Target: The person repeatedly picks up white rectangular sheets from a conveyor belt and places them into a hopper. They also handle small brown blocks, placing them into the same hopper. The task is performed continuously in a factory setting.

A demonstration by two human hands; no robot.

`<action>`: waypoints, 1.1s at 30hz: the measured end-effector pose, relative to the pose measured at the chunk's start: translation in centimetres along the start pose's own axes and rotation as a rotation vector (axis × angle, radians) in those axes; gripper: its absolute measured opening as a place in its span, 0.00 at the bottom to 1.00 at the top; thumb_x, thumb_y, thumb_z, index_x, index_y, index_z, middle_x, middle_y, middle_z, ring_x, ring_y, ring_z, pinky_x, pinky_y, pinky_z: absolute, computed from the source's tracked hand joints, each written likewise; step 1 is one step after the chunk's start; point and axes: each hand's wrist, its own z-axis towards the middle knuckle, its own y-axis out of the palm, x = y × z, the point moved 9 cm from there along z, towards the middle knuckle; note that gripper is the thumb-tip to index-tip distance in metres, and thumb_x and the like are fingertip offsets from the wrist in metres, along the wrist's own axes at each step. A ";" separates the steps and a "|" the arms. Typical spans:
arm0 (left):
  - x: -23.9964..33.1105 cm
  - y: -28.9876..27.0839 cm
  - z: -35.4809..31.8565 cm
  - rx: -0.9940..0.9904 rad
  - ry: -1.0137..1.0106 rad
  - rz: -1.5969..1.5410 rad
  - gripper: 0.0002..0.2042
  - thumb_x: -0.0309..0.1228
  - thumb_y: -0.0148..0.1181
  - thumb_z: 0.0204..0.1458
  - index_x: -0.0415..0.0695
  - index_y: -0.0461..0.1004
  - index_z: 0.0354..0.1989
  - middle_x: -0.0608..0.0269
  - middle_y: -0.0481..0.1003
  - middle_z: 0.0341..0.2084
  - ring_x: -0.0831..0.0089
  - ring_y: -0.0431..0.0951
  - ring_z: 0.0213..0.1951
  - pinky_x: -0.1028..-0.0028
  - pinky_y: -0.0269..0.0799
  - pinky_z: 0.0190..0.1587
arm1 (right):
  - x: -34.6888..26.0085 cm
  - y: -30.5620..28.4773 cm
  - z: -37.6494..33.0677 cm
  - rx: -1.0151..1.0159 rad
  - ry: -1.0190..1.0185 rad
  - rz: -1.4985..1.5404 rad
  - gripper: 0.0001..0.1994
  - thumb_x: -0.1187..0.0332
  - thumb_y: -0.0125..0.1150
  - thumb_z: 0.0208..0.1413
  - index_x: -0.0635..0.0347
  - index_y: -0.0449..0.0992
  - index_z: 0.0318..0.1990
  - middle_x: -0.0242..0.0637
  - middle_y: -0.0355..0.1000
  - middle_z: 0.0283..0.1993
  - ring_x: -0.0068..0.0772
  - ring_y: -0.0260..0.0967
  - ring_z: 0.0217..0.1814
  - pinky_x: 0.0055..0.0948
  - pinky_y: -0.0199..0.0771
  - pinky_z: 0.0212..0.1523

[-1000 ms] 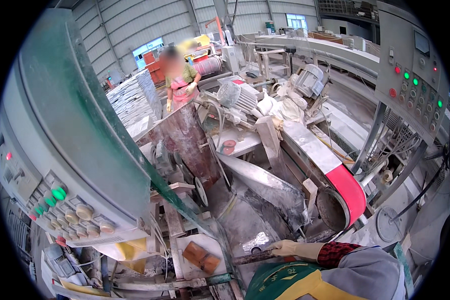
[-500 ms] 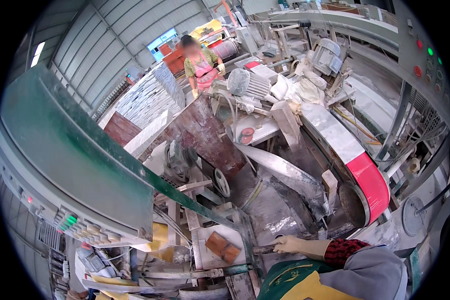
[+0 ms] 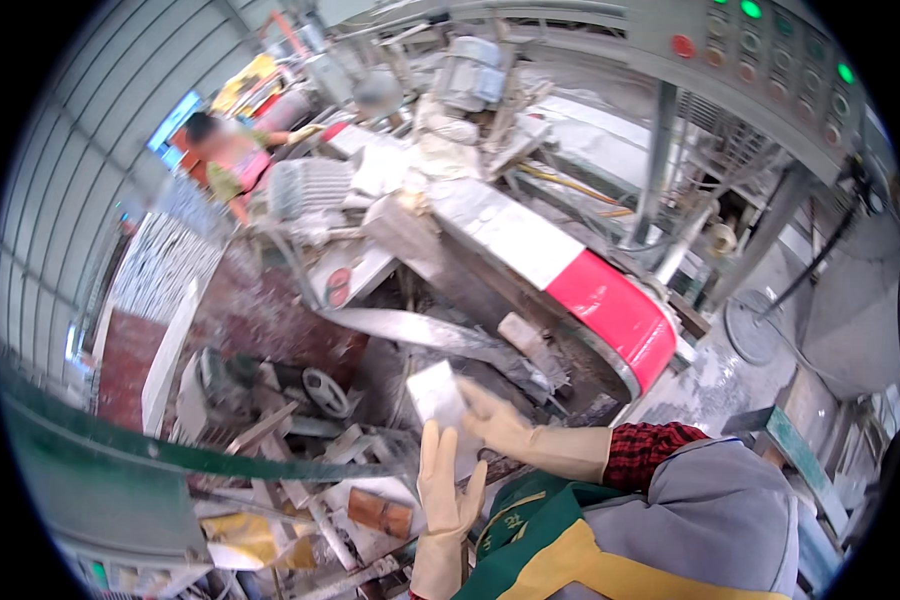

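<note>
A small white rectangular slab [image 3: 433, 392] is tilted in front of me, its lower part blurred. My right hand [image 3: 500, 422], in a cream rubber glove, has its fingers at the slab's right edge and appears to grip it; part of that grip is hidden. Just below the slab rises my left hand [image 3: 448, 495], gloved alike, its fingers stretched out and thumb apart. Those fingertips come up to the slab's lower edge; whether they touch cannot be made out. A reddish-brown flat block [image 3: 379, 512] lies to the left of my left hand.
A long machine guard with a red end [image 3: 612, 322] stretches ahead. A control panel [image 3: 770, 70] stands at upper right, a green beam [image 3: 200, 455] crosses lower left. A handwheel [image 3: 326, 392] sits left of centre. Another person [image 3: 232, 165] works beyond a grey motor [image 3: 308, 188].
My view has swung right. My left hand has come in from below, and the white slab now shows. My right hand has left the ledge it rested on and is at the slab.
</note>
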 end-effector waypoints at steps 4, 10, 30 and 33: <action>-1.2 3.4 0.0 -0.200 -0.076 -0.074 0.27 0.24 0.63 0.43 0.33 0.65 0.54 0.32 0.60 0.57 0.41 0.61 0.59 0.60 0.59 0.60 | -1.6 -14.9 3.5 0.418 -0.263 0.125 0.37 0.88 0.41 0.49 0.69 0.37 0.68 0.51 0.47 0.69 0.34 0.45 0.71 0.25 0.45 0.67; -6.8 3.2 -3.0 -0.202 -0.371 -0.106 0.27 0.22 0.62 0.44 0.36 0.64 0.56 0.41 0.60 0.59 0.50 0.59 0.62 0.65 0.53 0.64 | 1.2 -29.8 4.4 0.862 -0.043 -0.413 0.43 0.73 0.53 0.47 0.66 0.34 0.68 0.60 0.61 0.59 0.47 0.64 0.60 0.30 0.63 0.58; -15.3 -1.9 -15.2 0.052 -0.891 -0.254 0.23 0.23 0.57 0.51 0.41 0.64 0.58 0.53 0.63 0.58 0.63 0.64 0.59 0.70 0.59 0.59 | 0.5 -30.2 3.0 0.947 0.226 0.327 0.34 0.73 0.56 0.55 0.57 0.47 0.68 0.50 0.65 0.57 0.41 0.65 0.57 0.37 0.71 0.50; -17.4 -4.6 -19.0 0.143 -0.824 -0.205 0.24 0.24 0.55 0.54 0.39 0.61 0.60 0.54 0.65 0.57 0.65 0.66 0.57 0.71 0.61 0.58 | 1.2 -29.3 4.7 0.863 0.131 0.369 0.34 0.73 0.58 0.54 0.58 0.50 0.67 0.46 0.62 0.61 0.41 0.60 0.63 0.36 0.66 0.57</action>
